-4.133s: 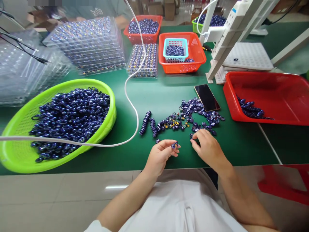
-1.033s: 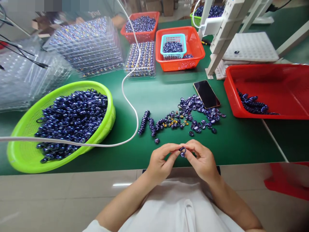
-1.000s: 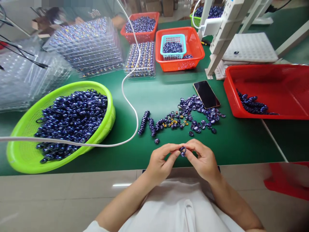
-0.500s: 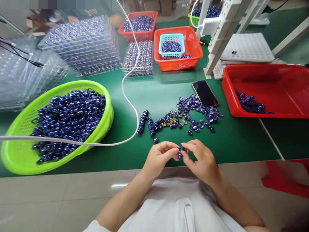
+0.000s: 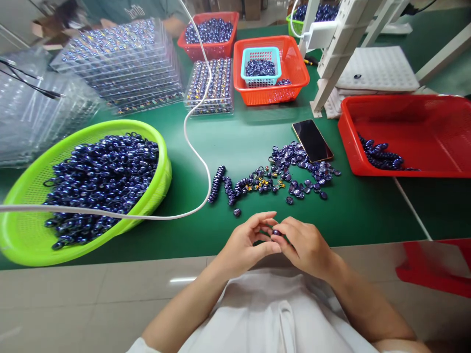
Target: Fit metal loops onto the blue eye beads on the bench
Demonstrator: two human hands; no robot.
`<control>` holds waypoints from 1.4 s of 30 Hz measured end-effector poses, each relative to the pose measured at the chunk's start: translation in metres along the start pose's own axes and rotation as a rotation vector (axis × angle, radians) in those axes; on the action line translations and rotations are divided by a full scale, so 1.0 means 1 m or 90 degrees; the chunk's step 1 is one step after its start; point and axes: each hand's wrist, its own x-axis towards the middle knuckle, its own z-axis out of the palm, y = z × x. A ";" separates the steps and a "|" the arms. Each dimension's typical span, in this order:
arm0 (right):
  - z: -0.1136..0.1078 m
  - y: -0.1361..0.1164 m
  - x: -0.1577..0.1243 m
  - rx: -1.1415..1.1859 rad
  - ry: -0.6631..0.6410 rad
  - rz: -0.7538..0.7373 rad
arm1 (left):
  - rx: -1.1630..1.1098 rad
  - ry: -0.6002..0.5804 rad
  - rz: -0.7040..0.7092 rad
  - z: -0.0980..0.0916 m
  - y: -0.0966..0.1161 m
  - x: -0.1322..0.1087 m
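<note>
My R hand (image 5: 305, 245) is pinching a small, roundish, shiny dark-blue pc (image 5: 276, 232); my L hand (image 5: 243, 245) is curving beside it, thumb & index wide apart. Loose shiny dark-blue round pcs (image 5: 292, 156) are lying beyond my grip.

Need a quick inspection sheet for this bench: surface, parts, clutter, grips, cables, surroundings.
Surface: green table, pale seam at right.
Parts: small blue bead in hand; loose blue pieces, yellow bits among small pieces beside them; green basket heaped; red tray partly filled.
Clutter: phone next to loose blue pieces.
Left grip: thumb and forefinger apart; bead contact unclear.
Right grip: pinching the bead.
Cables: white cable crosses view; table contact unclear. Black cables, far left.
Surroundings: another person beyond clear trays; tiled floor.
</note>
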 end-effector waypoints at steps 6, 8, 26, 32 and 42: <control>0.009 0.002 -0.005 -0.009 0.014 -0.065 | 0.097 -0.045 0.024 0.004 0.000 -0.001; 0.011 0.002 -0.007 -0.005 0.024 -0.077 | 0.100 -0.031 0.042 0.005 -0.001 -0.001; 0.024 0.000 -0.007 0.004 0.094 -0.070 | 0.113 0.018 0.032 0.003 -0.004 -0.001; 0.030 -0.004 -0.002 0.035 0.093 -0.032 | 0.005 0.053 -0.028 -0.005 0.003 -0.007; 0.040 -0.023 0.016 0.123 0.034 -0.117 | 0.074 0.136 -0.038 -0.039 0.032 -0.040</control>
